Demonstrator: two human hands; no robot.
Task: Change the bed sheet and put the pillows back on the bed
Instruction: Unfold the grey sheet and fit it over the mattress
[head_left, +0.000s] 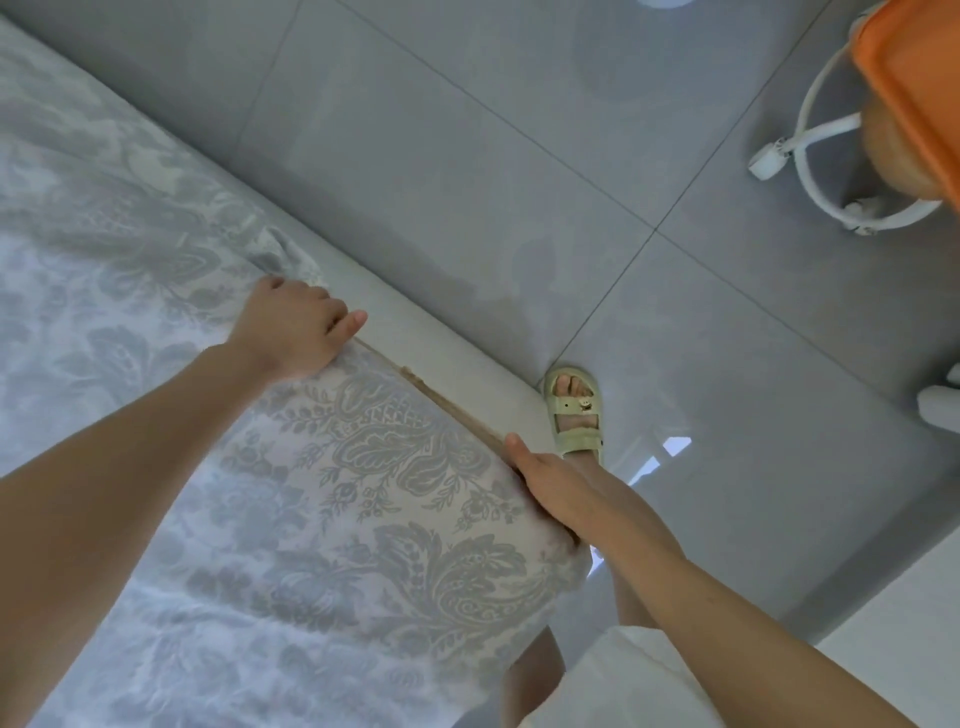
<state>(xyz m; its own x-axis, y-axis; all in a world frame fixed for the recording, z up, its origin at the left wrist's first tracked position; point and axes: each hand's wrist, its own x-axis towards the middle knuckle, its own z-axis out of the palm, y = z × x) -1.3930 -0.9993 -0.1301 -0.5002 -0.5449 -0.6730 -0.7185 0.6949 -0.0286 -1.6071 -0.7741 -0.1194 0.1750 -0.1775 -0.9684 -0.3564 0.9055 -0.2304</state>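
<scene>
Sheet: bed sheet is lying on the bed, edge running diagonally between both hands.
Left grip: left hand is pinching that edge.
Right grip: right hand is lying along it, nearer the corner; fingers hidden, closure unclear.

No legible text or labels.

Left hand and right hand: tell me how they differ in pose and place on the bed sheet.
The left hand sits on top of the bed sheet, knuckles up, fingers curled; the right hand lies along its side edge, thumb straight, fingers hidden below. The left hand is by a bunched fold farther away; the right hand is near the corner. Both touch the sheet's edge.
</scene>
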